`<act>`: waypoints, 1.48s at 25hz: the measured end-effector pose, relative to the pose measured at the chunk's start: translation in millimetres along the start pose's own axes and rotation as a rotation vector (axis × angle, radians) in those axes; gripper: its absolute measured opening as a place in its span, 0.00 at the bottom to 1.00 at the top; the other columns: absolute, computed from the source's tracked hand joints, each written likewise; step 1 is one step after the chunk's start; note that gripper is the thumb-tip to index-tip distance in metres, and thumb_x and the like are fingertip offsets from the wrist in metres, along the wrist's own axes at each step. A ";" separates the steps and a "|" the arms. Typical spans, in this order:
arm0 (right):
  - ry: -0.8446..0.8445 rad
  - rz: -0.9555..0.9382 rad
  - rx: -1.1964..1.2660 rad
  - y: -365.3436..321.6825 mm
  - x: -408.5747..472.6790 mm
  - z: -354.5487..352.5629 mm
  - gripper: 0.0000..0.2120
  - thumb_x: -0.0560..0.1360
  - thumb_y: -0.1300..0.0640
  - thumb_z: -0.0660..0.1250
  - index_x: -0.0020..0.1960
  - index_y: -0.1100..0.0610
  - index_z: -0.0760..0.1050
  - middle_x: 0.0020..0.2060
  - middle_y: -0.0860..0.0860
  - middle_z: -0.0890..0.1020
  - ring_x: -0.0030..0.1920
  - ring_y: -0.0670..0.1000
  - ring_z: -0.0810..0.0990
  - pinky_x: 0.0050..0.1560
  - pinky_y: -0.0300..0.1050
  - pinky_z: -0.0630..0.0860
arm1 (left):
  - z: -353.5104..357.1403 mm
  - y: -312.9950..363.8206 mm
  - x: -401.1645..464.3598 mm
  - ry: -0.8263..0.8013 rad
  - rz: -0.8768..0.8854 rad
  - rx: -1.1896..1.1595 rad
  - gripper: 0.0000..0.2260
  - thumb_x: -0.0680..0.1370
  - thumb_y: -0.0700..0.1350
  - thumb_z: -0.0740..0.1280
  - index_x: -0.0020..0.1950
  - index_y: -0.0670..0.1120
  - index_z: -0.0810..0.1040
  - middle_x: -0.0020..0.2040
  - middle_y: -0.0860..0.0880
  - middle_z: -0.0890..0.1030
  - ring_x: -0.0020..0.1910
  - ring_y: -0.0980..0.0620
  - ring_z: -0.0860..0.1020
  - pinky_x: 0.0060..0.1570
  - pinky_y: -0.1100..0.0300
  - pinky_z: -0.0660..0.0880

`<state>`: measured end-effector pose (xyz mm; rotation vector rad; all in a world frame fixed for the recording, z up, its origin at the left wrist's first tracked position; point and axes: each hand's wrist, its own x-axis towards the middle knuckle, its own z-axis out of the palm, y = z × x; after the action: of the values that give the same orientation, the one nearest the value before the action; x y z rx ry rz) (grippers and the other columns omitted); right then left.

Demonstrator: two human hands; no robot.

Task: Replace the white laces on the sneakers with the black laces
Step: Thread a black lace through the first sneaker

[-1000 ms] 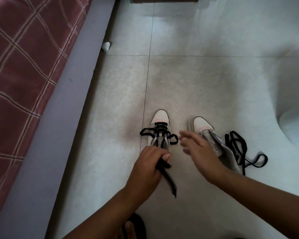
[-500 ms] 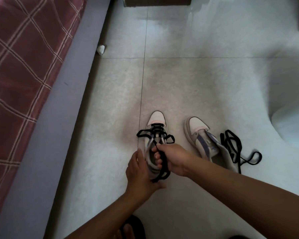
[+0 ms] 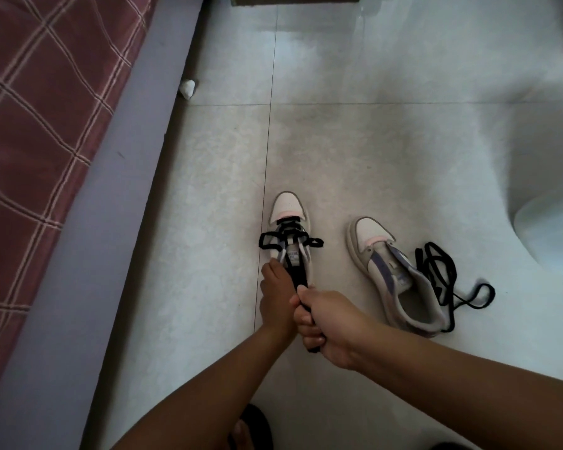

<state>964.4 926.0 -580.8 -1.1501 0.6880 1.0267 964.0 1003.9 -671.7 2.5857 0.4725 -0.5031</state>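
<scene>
Two white sneakers stand on the tiled floor. The left sneaker (image 3: pixel 288 211) has a black lace (image 3: pixel 272 239) threaded through its front eyelets, with loops hanging out on both sides. My left hand (image 3: pixel 275 295) holds this shoe at its opening. My right hand (image 3: pixel 327 321) is a fist gripping the lace's gathered ends, pulled back toward me. The right sneaker (image 3: pixel 390 274) leans on its side with no lace in it. A loose black lace (image 3: pixel 442 274) lies tangled beside it on the right.
A bed with a red checked cover (image 3: pixel 36 125) and a grey frame (image 3: pixel 111 206) runs along the left. A small white lump (image 3: pixel 188 88) lies at its edge. My sandalled foot (image 3: pixel 251 430) shows at the bottom. A brown box edge (image 3: pixel 293 0) sits at the top.
My right hand moved from beside the right sneaker to the left one, took the lace ends and pulled them back toward me. My left hand released the lace and now holds the shoe.
</scene>
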 end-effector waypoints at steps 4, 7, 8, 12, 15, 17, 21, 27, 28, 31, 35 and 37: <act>-0.042 0.009 0.095 -8.8 -15.6 3.1 0.16 0.83 0.53 0.51 0.40 0.57 0.68 0.18 0.47 0.64 0.16 0.43 0.58 0.16 0.34 0.55 | -14.4 3.9 8.1 0.120 -0.004 0.027 0.23 0.81 0.42 0.57 0.74 0.44 0.53 0.70 0.46 0.60 0.63 0.47 0.68 0.55 0.57 0.71; -0.138 0.044 0.223 -16.3 -33.2 3.7 0.15 0.82 0.54 0.52 0.40 0.57 0.67 0.18 0.47 0.63 0.16 0.43 0.58 0.15 0.33 0.55 | -17.0 0.0 7.4 0.141 0.001 0.021 0.22 0.81 0.43 0.56 0.73 0.44 0.54 0.68 0.45 0.61 0.61 0.47 0.68 0.52 0.56 0.73; -0.167 0.055 0.231 -15.5 -39.4 4.9 0.14 0.82 0.53 0.52 0.40 0.56 0.67 0.18 0.47 0.63 0.17 0.43 0.58 0.15 0.34 0.55 | -18.4 -2.1 8.9 0.136 0.002 0.007 0.23 0.81 0.44 0.58 0.73 0.44 0.54 0.67 0.46 0.61 0.61 0.47 0.69 0.52 0.54 0.74; -0.202 0.069 0.142 -5.3 -47.6 12.5 0.13 0.82 0.52 0.53 0.43 0.57 0.67 0.19 0.47 0.63 0.18 0.43 0.57 0.17 0.34 0.55 | -20.2 -6.7 21.9 0.142 -0.022 0.077 0.39 0.71 0.55 0.69 0.74 0.44 0.52 0.63 0.45 0.63 0.58 0.44 0.71 0.51 0.50 0.74; -0.207 0.088 0.139 -4.2 -41.7 16.9 0.15 0.82 0.52 0.52 0.40 0.56 0.67 0.19 0.46 0.64 0.17 0.43 0.58 0.16 0.33 0.56 | -5.0 -1.0 27.2 0.190 -0.146 0.030 0.41 0.67 0.62 0.69 0.72 0.45 0.56 0.63 0.46 0.64 0.61 0.46 0.68 0.55 0.49 0.69; -0.198 0.075 0.155 -6.5 -40.1 18.2 0.17 0.83 0.52 0.50 0.37 0.55 0.65 0.18 0.45 0.64 0.17 0.41 0.59 0.17 0.32 0.57 | 7.9 0.7 28.2 0.167 -0.239 -0.035 0.36 0.67 0.62 0.69 0.67 0.45 0.61 0.63 0.46 0.65 0.62 0.47 0.67 0.54 0.51 0.69; -0.181 0.058 0.164 -12.1 -66.6 22.4 0.16 0.82 0.55 0.51 0.38 0.57 0.66 0.17 0.47 0.63 0.15 0.43 0.57 0.15 0.33 0.54 | 14.6 -4.3 37.6 0.216 -0.325 -0.139 0.31 0.66 0.58 0.72 0.59 0.42 0.65 0.59 0.45 0.69 0.59 0.45 0.70 0.53 0.50 0.69; -0.258 -0.112 -0.286 4.8 -135.6 38.3 0.27 0.77 0.55 0.59 0.19 0.54 0.72 0.16 0.47 0.71 0.19 0.41 0.70 0.25 0.28 0.66 | 7.5 0.6 55.5 0.239 -0.426 -0.218 0.31 0.66 0.56 0.72 0.59 0.41 0.65 0.58 0.45 0.70 0.57 0.46 0.72 0.53 0.50 0.72; -0.241 -0.139 -0.363 6.4 -137.3 38.6 0.29 0.78 0.56 0.60 0.18 0.54 0.72 0.17 0.46 0.72 0.20 0.39 0.71 0.27 0.26 0.66 | 8.9 1.5 55.3 0.248 -0.425 -0.184 0.31 0.66 0.57 0.72 0.59 0.41 0.65 0.58 0.45 0.70 0.57 0.46 0.72 0.52 0.50 0.72; -0.302 -0.150 -0.634 7.4 -126.1 33.7 0.21 0.80 0.53 0.58 0.29 0.53 0.74 0.25 0.45 0.78 0.29 0.37 0.75 0.34 0.25 0.66 | 13.7 4.8 55.4 0.222 -0.398 -0.151 0.36 0.65 0.63 0.72 0.60 0.42 0.65 0.59 0.45 0.70 0.58 0.45 0.72 0.52 0.50 0.70; -0.354 -0.266 -1.548 0.9 -66.9 -1.9 0.17 0.79 0.42 0.55 0.51 0.53 0.75 0.53 0.55 0.79 0.52 0.51 0.76 0.41 0.40 0.64 | 12.5 -9.4 48.0 0.122 -0.236 -0.167 0.40 0.64 0.67 0.72 0.65 0.44 0.65 0.63 0.46 0.67 0.62 0.45 0.67 0.56 0.52 0.68; -0.068 -0.368 -1.696 -22.0 -19.6 -23.7 0.17 0.79 0.44 0.56 0.51 0.55 0.76 0.52 0.56 0.79 0.52 0.55 0.77 0.38 0.42 0.65 | 8.3 -31.8 42.1 -0.060 -0.035 -0.192 0.39 0.67 0.62 0.73 0.70 0.44 0.63 0.65 0.44 0.66 0.64 0.43 0.66 0.61 0.54 0.66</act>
<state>978.0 896.2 -562.0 -2.4948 -0.7095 1.2430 985.6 1036.3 -708.2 2.3764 0.5198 -0.5193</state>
